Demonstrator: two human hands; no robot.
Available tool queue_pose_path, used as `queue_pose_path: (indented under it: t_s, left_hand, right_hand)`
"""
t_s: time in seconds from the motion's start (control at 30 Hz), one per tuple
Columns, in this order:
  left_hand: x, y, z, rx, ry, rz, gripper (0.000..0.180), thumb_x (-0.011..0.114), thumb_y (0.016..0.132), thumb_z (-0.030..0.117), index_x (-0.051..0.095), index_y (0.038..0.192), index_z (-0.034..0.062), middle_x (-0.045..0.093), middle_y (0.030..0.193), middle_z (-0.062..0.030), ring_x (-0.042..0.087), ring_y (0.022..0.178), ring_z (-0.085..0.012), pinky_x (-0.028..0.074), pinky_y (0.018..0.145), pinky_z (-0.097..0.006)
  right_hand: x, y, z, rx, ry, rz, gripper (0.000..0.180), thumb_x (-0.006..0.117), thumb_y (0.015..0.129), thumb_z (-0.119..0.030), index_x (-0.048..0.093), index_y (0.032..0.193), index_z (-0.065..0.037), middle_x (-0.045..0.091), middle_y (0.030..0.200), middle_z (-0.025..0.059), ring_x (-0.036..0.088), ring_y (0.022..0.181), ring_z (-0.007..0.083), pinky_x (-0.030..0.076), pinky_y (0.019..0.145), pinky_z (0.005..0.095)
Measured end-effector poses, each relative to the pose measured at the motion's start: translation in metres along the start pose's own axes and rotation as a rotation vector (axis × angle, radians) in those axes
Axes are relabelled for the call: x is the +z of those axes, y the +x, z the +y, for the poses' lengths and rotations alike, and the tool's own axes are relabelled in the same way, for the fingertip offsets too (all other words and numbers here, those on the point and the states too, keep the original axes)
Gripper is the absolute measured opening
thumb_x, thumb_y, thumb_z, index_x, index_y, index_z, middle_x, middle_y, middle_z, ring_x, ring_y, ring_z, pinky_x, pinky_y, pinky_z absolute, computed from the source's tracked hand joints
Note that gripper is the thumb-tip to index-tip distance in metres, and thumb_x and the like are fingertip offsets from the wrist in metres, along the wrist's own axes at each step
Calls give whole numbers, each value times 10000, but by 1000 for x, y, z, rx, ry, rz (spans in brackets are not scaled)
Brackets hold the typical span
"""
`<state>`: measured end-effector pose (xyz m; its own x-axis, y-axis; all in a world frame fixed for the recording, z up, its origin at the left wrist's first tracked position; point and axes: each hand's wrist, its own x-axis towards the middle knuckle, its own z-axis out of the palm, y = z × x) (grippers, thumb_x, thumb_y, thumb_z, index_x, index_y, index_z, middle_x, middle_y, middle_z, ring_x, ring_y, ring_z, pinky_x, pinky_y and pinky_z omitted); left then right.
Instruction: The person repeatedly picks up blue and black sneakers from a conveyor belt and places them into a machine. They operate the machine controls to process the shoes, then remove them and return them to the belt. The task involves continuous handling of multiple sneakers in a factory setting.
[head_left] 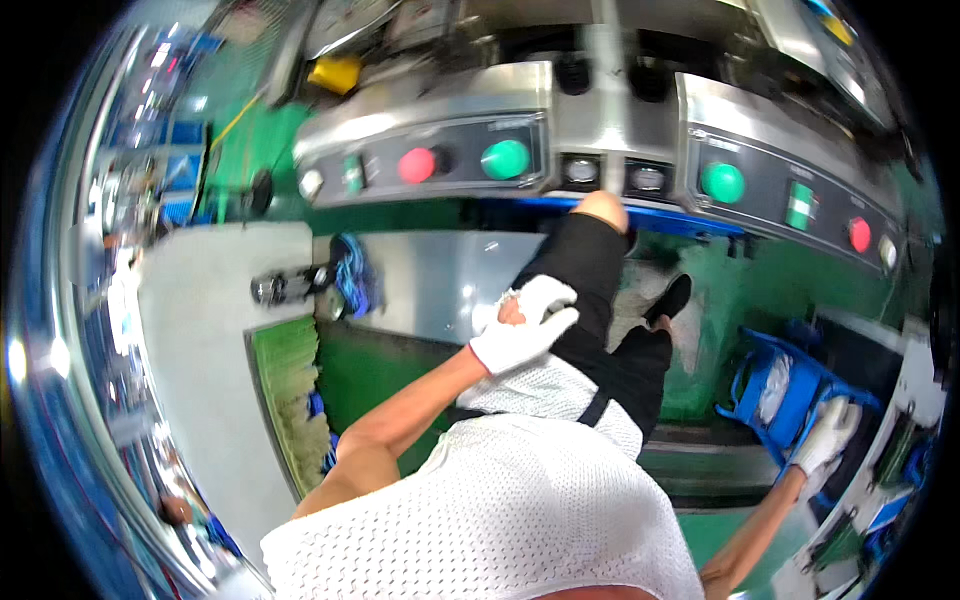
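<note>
My left hand [525, 328], in a white knit glove, is over my lap, above the black shorts [575, 270]. Its fingers are bent inward around a small brownish patch, which could be bare skin or a held thing. Off to the right my right hand [830, 432], also white-gloved, reaches down at the edge of a blue plastic crate [740, 395]. Blur hides whether its fingers grip the rim or something beside it. Within the crate lies a clear, crumpled plastic bag [772, 390].
Ahead stand two metal machine panels with green buttons [505, 160] [722, 182] and red buttons [416, 165] [858, 235]. At left is a grey tabletop [190, 330], with a dark tool and a blue coiled cord [350, 275] near it. Shelving [895, 450] borders the right.
</note>
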<state>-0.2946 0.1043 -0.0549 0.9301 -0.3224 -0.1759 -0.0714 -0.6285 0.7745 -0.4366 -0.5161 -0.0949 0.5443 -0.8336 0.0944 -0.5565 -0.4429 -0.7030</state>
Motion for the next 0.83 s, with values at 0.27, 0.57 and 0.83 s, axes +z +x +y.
queue_pose_path:
  t_s: [0.27,0.57,0.83]
  left_hand:
    - [-86,-207,-208,-496,150,732,201,720,954,216,733,1077,58,720,1107,-148,695,1031,-359,548,926,-445]
    - [-60,-614,-299,-1762,916,866,497,621,988,382,601,1425,148,623,1409,-163,571,1302,-394,495,1039,-550]
    - [-131,-738,-411,-1455,-347,1551,750,689,987,522,491,1530,43,503,1599,-184,616,1315,-389,480,1058,-635]
  right_hand:
    - [170,-154,-171,-105,191,-771,734,710,1038,-255,346,1610,27,397,1632,215,577,1339,294,579,1032,396]
    - [220,-147,-252,-661,-515,-967,729,720,1019,-342,426,1571,32,550,1518,198,599,1292,230,599,882,339]
    - [240,-95,-242,-670,-857,-922,729,746,977,-447,477,1572,-122,657,1437,194,670,1265,309,514,1059,433]
